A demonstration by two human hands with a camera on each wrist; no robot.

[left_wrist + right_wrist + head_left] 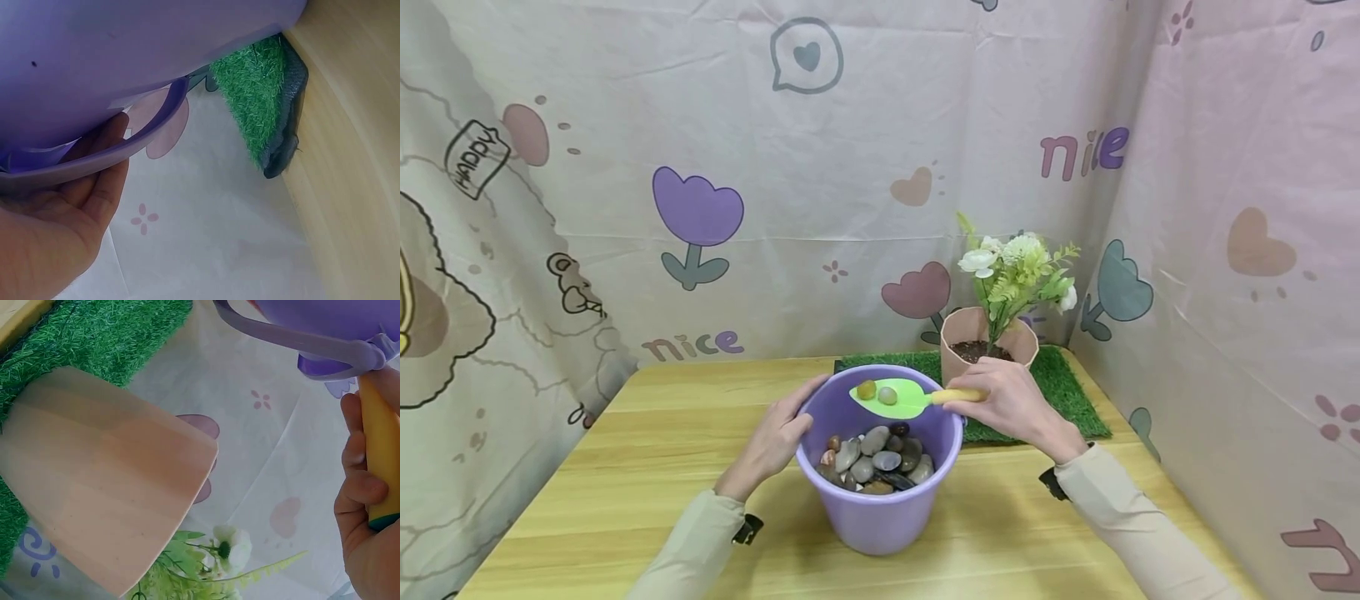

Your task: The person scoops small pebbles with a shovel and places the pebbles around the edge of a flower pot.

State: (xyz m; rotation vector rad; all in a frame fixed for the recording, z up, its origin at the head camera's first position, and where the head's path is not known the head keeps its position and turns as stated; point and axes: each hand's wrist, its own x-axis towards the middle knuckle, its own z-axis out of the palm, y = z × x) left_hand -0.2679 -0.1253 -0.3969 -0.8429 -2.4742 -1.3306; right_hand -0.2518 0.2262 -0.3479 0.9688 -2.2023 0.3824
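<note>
A purple bucket [881, 525] stands on the table, with a pile of smooth pebbles [874, 458] in grey, brown and black inside. My left hand [777, 433] holds the bucket at its left rim; the left wrist view shows its fingers [112, 181] around the bucket's handle band [94, 164]. Over the bucket's opening is a small garden trowel [910, 402], its green blade level and pointing left. Two small stones, an amber one [867, 389] and a pale one [887, 396], lie on the blade. My right hand [1003, 400] grips the trowel's yellow handle [380, 450].
Behind the right hand, a pink pot [953, 367] with dark soil and white flowers [1018, 258] stands on a green turf mat [1060, 400]. Patterned cloth [820, 200] hangs behind and at both sides of the wooden table [647, 467].
</note>
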